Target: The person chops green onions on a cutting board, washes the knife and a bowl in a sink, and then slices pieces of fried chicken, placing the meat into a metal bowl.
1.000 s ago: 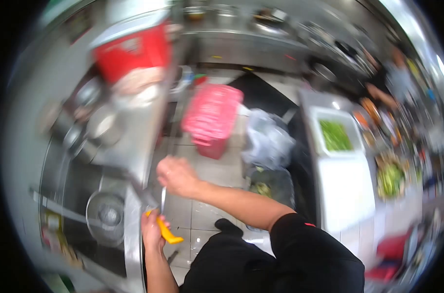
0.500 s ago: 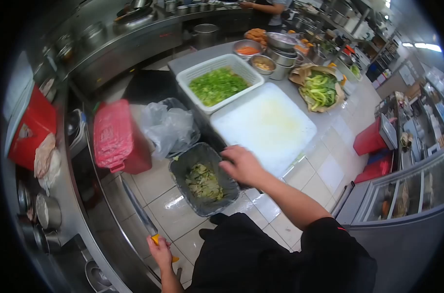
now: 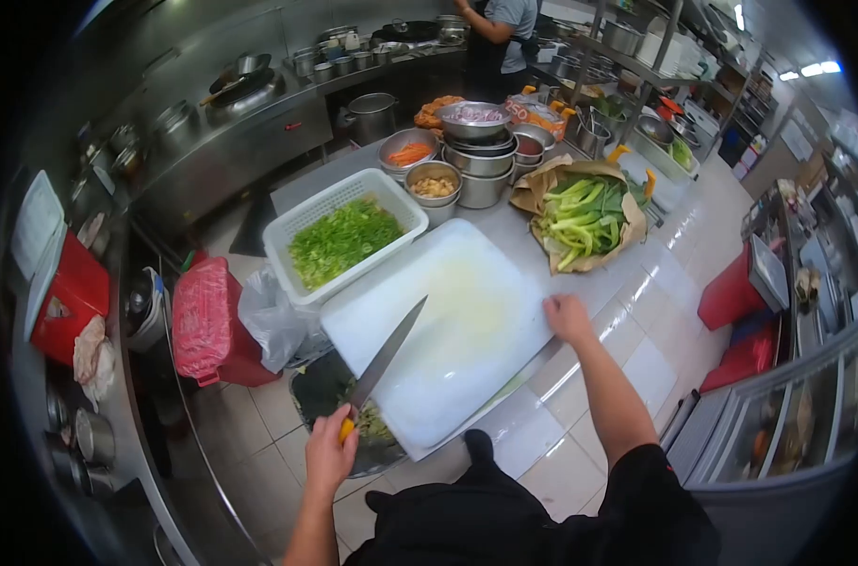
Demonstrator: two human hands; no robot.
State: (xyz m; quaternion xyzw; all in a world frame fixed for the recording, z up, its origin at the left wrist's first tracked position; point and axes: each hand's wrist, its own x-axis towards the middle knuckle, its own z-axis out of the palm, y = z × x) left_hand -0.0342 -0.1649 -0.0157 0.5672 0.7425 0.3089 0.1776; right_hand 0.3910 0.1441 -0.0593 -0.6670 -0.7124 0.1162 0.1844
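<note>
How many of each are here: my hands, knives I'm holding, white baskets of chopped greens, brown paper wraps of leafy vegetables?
Hands, left hand and right hand: 2
Knife held: 1
White basket of chopped greens: 1
Brown paper wrap: 1
Total: 5

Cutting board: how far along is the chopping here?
Done, it seems: chopped greens fill much of the white basket. In hand: the left hand holds the knife, blade over the cutting board, which shows only pale stains; the right hand is at its edge. Probably left: the long-stemmed greens, uncut in brown paper.
</note>
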